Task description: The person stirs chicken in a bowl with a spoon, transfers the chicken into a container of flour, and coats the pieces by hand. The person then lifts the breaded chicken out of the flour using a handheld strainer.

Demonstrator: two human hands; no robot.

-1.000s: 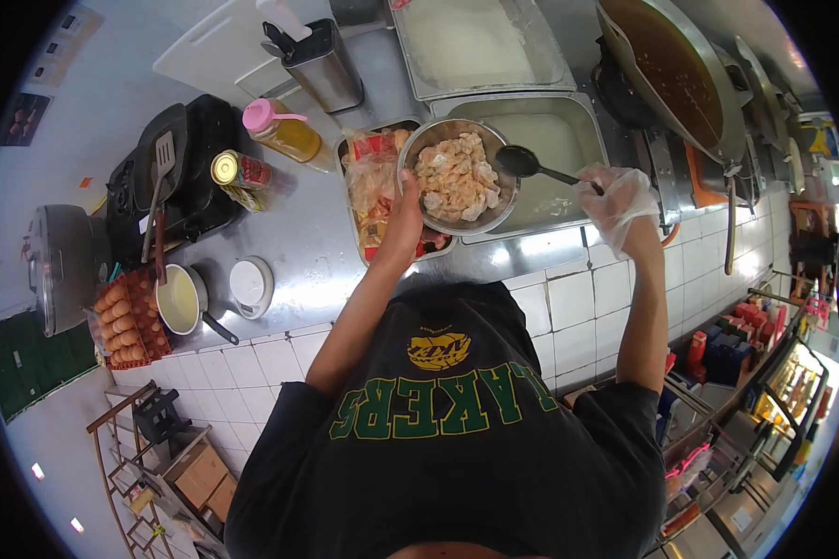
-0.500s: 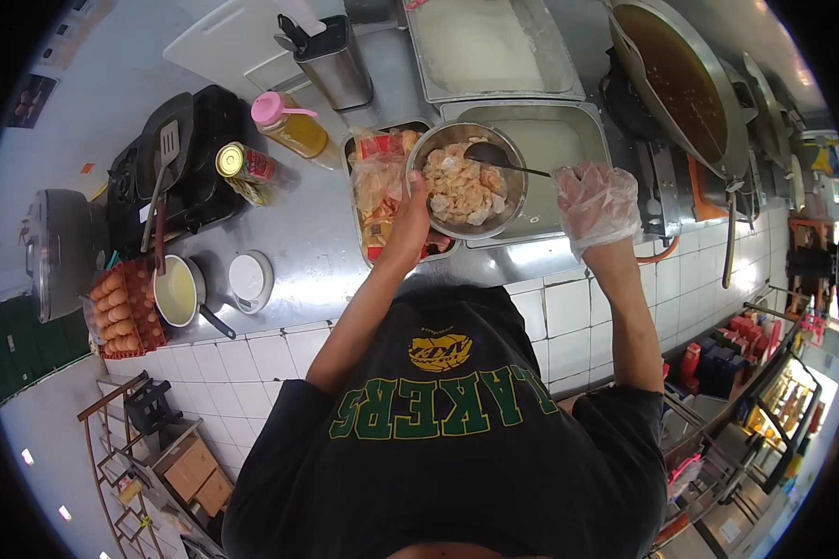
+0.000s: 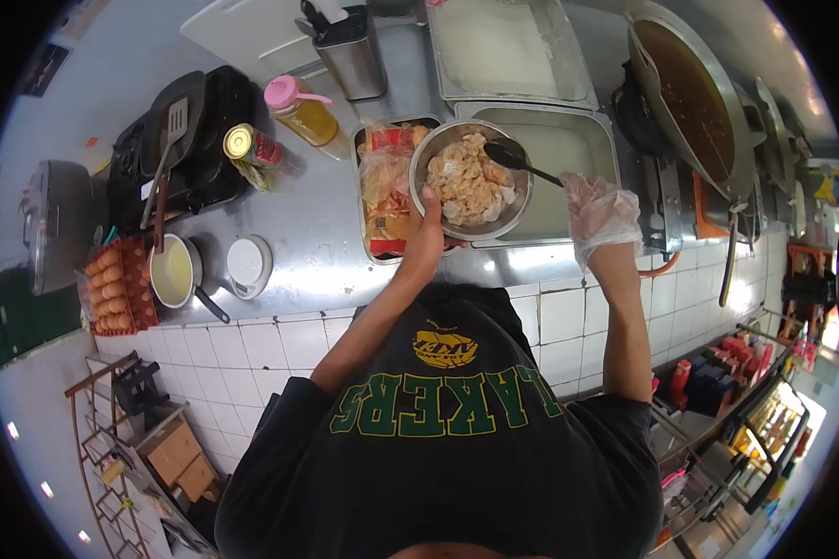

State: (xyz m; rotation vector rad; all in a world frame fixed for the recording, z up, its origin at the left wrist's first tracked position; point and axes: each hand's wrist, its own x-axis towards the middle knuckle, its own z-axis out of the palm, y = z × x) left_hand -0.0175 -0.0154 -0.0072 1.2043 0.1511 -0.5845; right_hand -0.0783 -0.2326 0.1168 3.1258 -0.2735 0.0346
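A round metal bowl [image 3: 520,207] holds pale, wet pieces that look like raw meat [image 3: 466,182]. My left hand [image 3: 426,238] is bare and grips the bowl's near left rim. My right hand [image 3: 600,214], in a clear plastic glove, is closed round the handle of a black spoon [image 3: 508,156], whose head is over the bowl's upper right part. Under and beside the bowl are a tray of bagged food [image 3: 389,191] on the left and a metal pan of whitish liquid [image 3: 569,149] on the right.
Behind stands a pan of white powder [image 3: 489,47]. A large wok of brown liquid [image 3: 690,102] is at the right. Leftward are a pink-lidded bottle [image 3: 306,116], a can [image 3: 252,147], a black stove [image 3: 210,158], a small pot [image 3: 174,272], a white lid [image 3: 248,265] and eggs [image 3: 112,291].
The spoon's head has lifted off the meat towards the bowl's upper right rim and turned. In the view, the bowl and counter items have shifted slightly.
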